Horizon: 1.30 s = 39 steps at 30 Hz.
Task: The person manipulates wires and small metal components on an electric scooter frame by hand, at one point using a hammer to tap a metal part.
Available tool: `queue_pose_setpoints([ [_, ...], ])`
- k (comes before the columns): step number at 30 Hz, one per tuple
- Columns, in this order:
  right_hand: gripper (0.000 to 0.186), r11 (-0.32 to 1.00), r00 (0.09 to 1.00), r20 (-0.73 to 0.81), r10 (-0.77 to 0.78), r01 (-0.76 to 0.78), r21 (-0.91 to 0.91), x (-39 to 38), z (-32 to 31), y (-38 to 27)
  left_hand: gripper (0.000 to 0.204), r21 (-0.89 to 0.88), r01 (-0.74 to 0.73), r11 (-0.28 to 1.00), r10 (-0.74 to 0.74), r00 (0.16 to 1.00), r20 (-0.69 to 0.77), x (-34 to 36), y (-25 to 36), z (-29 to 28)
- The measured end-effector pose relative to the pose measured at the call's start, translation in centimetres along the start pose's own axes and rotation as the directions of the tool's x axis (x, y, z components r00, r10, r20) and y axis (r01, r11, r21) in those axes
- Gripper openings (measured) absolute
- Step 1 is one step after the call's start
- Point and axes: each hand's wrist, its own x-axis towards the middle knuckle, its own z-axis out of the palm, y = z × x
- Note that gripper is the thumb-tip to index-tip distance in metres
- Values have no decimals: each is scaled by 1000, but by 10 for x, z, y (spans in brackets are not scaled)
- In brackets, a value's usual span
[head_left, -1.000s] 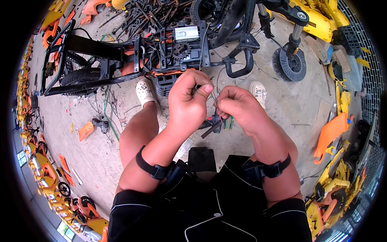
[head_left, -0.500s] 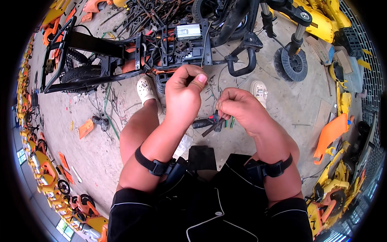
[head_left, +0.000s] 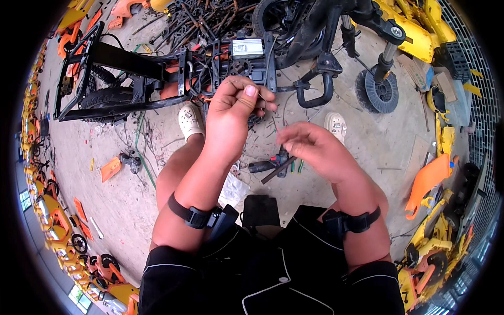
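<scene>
Clock positions are taken from the hands, with 12 o'clock straight ahead of the person.

The person's left hand [head_left: 233, 113] is raised with thumb and forefinger together, its grip clamped on what appears to be a thin dark wire [head_left: 275, 125]. The wire lies in the gap between the two hands; its exact ends cannot be made out. The person's right hand [head_left: 310, 148], at 4 o'clock of the left, has loosely curled fingers; whether its grip closes on the wire cannot be told.

Below the hands, at 6 o'clock, a black-and-red power tool [head_left: 268, 165] lies on the grey concrete floor [head_left: 388, 210], with a flat dark strip [head_left: 277, 171] just beside it. A crumpled clear plastic bag [head_left: 234, 189] lies at 7 o'clock.

A black tubular metal vehicle frame [head_left: 131, 111] extends at 10 to 11 o'clock, bearing a silver rectangular box [head_left: 248, 48]. Beyond it, at 11 o'clock, is a heap of dark metal rods [head_left: 202, 23]. A ribbed grey disc [head_left: 386, 94] stands at 2 o'clock. A curved orange plastic panel [head_left: 428, 184] lies at 4 o'clock, well apart from the hands.
</scene>
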Motion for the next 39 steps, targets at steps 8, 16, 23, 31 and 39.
queue_pose_setpoints([
  [8, 26, 987, 989, -5, -145, 145, 63, 9, 8, -9, 9, 5, 15, 1000, -15, 999, -34, -1, -3, 6],
  [16, 13, 935, 993, 1, -121, 113, 335, 20, 12, 3, 9, -138, 80, 987, -89, 994, -62, -1, -6, 6],
  [23, 9, 977, 986, 84, -145, 129, 167, 18, 17, 6, 9, -410, 205, 889, -177, 978, 105, -4, -12, 2],
  [31, 6, 996, 996, 49, -81, 80, 32, 12, 20, 11, 8, -385, 147, 911, -139, 989, 50, -3, -7, 4],
  [39, 6, 997, 998, 23, -66, 65, 41, 5, 25, 12, 8, -371, 148, 917, -163, 987, -9, 0, -4, -2],
])
